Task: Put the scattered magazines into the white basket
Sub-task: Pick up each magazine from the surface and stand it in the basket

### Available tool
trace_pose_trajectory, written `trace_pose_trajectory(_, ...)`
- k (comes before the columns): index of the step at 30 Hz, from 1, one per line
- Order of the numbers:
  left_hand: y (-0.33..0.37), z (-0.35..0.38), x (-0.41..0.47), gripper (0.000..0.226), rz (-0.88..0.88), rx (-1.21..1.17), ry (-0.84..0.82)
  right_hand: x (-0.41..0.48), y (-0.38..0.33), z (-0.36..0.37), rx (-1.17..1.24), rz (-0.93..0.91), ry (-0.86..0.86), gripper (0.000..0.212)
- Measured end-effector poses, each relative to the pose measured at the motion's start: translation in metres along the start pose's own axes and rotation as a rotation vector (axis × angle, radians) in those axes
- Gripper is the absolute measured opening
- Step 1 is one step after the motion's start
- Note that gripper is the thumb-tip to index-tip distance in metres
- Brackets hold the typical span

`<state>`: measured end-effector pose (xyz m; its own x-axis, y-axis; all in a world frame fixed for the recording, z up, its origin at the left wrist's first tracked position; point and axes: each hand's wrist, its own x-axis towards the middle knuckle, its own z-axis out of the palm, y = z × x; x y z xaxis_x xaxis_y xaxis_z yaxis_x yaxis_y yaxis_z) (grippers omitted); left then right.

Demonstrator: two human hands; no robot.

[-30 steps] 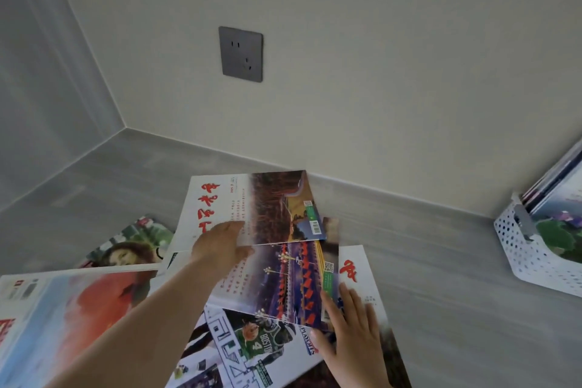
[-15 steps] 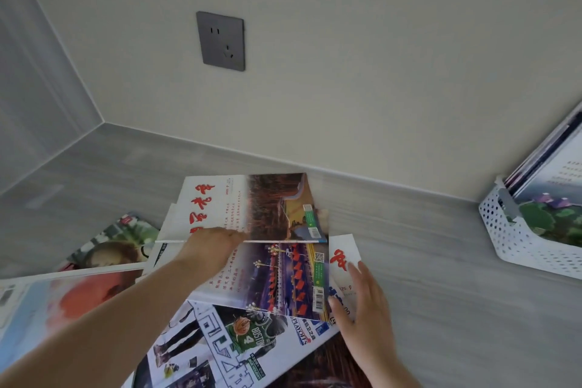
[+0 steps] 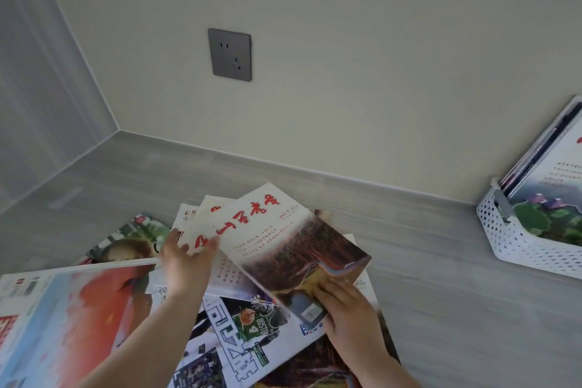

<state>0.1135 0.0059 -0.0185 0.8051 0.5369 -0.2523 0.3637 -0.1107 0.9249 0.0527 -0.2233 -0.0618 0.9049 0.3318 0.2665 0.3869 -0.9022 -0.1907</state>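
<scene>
- Fingers of the right hand curl round the near corner of the red-lettered magazine, tilted above the pile.
- The left hand is spread open, touching its left edge.
- Picking up, I think; next it goes right, into the white basket.
- Thin, shiny, bendy paper; hard basket with holes.

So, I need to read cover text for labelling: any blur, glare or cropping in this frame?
Head view: light soft and even, no glare; the held white paper magazine with red calligraphy is smeared near the right hand, barcode unreadable, red title legible; the large red-and-blue cover at lower left is soft; the white perforated basket is cropped by the right edge.
</scene>
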Motion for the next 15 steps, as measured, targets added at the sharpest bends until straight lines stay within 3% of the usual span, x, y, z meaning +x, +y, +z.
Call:
trace_pose_trajectory(3, -0.001, 0.015, 0.003, 0.042, -0.276, -0.285, -0.069, -0.007, -0.005, 0.002, -0.007, -0.008, -0.052, 0.045)
trace_pose_trajectory(7, 0.000, 0.033, 0.005, 0.017, -0.331, -0.199, -0.233, -0.019, -0.006, 0.000, -0.010, 0.007, -0.125, 0.051)
trace_pose_trajectory(11, 0.006, 0.052, -0.004, 0.027, -0.176, 0.114, -0.336, -0.030, -0.004, -0.017, 0.028, 0.084, -0.266, 0.060)
trace_pose_trajectory(15, 0.018, 0.066, -0.026, 0.037, 0.021, 0.091, -0.286, -0.041, 0.027, -0.023, 0.347, 0.304, -0.217, 0.062)
